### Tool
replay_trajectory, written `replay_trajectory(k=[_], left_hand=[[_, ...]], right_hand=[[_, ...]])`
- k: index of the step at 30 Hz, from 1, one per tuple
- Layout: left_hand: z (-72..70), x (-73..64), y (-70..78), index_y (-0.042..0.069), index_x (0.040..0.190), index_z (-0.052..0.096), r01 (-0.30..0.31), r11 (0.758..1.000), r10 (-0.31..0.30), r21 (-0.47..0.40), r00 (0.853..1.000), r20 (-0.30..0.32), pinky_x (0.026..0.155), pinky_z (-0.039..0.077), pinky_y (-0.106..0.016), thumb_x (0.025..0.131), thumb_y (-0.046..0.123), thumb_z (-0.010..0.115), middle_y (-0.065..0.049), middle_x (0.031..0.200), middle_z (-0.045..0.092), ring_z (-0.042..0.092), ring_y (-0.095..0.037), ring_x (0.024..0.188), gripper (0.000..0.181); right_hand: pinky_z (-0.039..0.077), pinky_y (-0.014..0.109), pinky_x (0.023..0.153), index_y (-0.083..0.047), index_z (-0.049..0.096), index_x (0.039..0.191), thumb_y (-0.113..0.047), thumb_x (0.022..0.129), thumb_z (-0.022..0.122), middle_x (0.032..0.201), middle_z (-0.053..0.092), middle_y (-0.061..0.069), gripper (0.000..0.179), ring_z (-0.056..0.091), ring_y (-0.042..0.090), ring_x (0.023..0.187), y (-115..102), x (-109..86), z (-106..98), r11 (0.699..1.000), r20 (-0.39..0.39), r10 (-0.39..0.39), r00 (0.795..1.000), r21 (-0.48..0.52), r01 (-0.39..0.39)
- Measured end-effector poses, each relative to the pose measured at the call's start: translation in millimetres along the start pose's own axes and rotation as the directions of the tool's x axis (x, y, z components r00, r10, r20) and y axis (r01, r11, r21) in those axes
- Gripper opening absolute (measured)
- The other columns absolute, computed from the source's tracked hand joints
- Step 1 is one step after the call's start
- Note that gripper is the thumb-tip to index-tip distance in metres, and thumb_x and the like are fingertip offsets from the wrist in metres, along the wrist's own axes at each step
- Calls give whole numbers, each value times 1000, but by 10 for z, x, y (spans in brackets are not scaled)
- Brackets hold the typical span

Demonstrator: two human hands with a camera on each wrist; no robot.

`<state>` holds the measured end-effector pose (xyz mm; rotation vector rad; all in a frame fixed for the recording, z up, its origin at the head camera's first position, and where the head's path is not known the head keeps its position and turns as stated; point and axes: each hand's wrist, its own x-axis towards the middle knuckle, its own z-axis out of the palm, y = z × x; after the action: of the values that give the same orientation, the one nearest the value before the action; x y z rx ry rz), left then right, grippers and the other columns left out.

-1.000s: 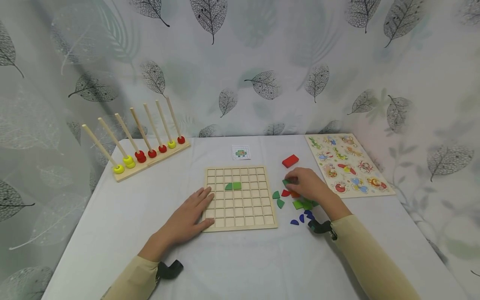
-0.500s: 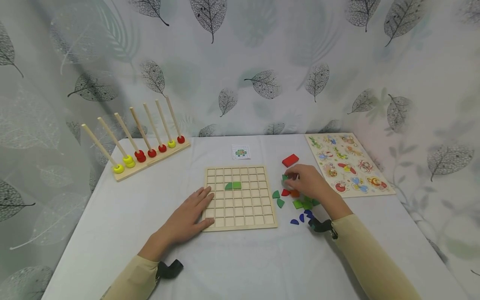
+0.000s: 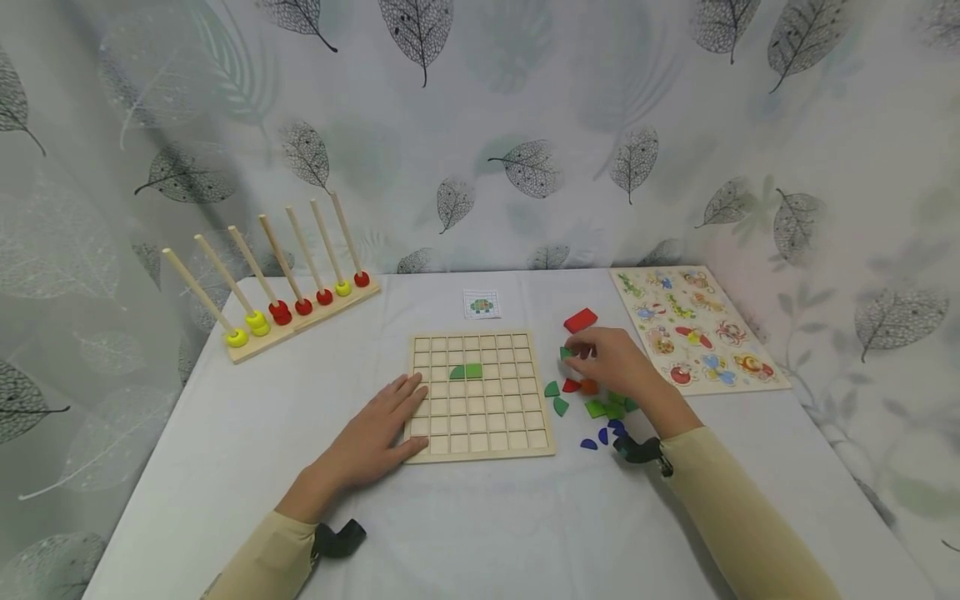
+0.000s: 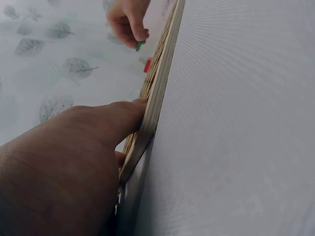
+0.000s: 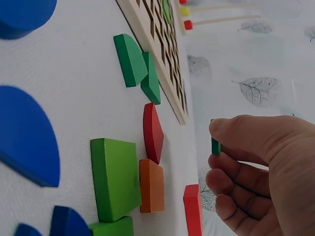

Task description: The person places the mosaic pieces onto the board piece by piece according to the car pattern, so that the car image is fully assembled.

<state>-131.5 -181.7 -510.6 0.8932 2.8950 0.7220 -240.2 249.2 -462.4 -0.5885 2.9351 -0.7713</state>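
Observation:
My right hand (image 3: 609,360) pinches a small dark green block (image 5: 215,142) between thumb and fingers, raised over the table beyond the loose blocks. The left hand (image 3: 378,429) lies with fingers spread along the left edge of the wooden grid board (image 3: 480,446), its thumb at the near left corner. Set in the board's cells are a dark green quarter-round block (image 3: 457,373) and a light green square block (image 3: 474,371), side by side. In the left wrist view the left thumb (image 4: 125,115) rests on the board's edge.
Right of the board lie loose blocks: a red one (image 5: 152,132), an orange one (image 5: 152,186), several green (image 5: 115,177) and several blue (image 3: 589,444). A red rectangular block (image 3: 581,321), a pattern card (image 3: 482,305), an animal puzzle board (image 3: 622,283) and a peg stand (image 3: 300,323) with beads stand farther back.
My right hand has lifted the dark green block from near the loose pile and moved slightly left and away from me. The left hand stays in place on the board.

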Motion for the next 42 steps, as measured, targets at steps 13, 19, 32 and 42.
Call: replay_trajectory(k=[13, 19, 32, 42], left_hand=[[0, -5, -13, 7, 170, 34, 7, 1000, -7, -2, 1000, 15, 131, 22, -55, 108, 50, 63, -9, 179, 23, 16, -32, 165, 82], [-14, 4, -3, 6, 170, 34, 10, 1000, -10, 3, 1000, 25, 131, 21, -54, 107, 49, 64, -9, 179, 23, 15, -32, 165, 82], [-41, 2, 29, 5, 170, 35, 19, 1000, -19, -4, 999, 38, 131, 22, -55, 107, 47, 66, -11, 179, 22, 15, -33, 165, 82], [-16, 4, 24, 8, 170, 34, 28, 999, -28, 16, 999, 32, 130, 23, -57, 107, 50, 65, -11, 179, 20, 17, -35, 165, 82]], right_hand=[[58, 42, 83, -7, 80, 118, -19, 96, 85, 99, 74, 0, 25, 65, 23, 93, -49, 31, -23, 999, -17, -28, 999, 16, 28], [58, 42, 83, -8, 81, 116, -18, 96, 86, 98, 74, 0, 23, 65, 22, 93, -77, 38, -27, 999, -26, -44, 999, 10, 44], [58, 41, 82, -8, 81, 115, -17, 95, 87, 99, 76, -1, 23, 66, 21, 91, -152, 75, -12, 996, -49, -85, 995, 7, 85], [59, 41, 82, -8, 82, 112, -15, 93, 88, 99, 76, 0, 21, 67, 19, 89, -203, 131, 21, 992, -61, -120, 991, 30, 122]])
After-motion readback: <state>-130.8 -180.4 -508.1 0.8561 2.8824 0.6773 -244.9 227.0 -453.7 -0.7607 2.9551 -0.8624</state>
